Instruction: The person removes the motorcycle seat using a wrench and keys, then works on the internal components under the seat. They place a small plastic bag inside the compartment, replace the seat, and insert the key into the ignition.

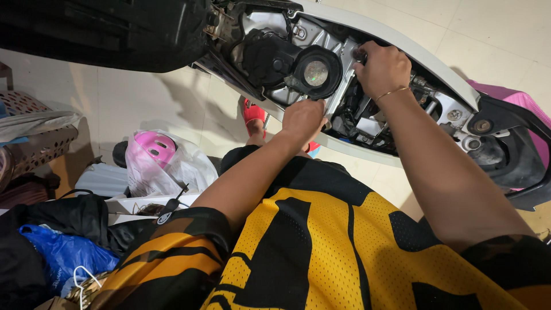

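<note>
In the head view, your left hand (302, 119) had its grip curled shut at the near edge of the scooter's open engine bay (367, 115), just below the round black cap (315, 72); what it pinched was hidden. Your right hand (383, 68), further right, was closed on a dark knob (360, 54) inside the bay, a thin bracelet (392, 92) at the wrist, while a pink helmet (156, 146) in a clear bag lay on the floor at left.

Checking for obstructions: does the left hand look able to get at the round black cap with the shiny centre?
Probably yes: the left hand sits just below the round black cap, with nothing between them; the right hand grips farther right.
</note>
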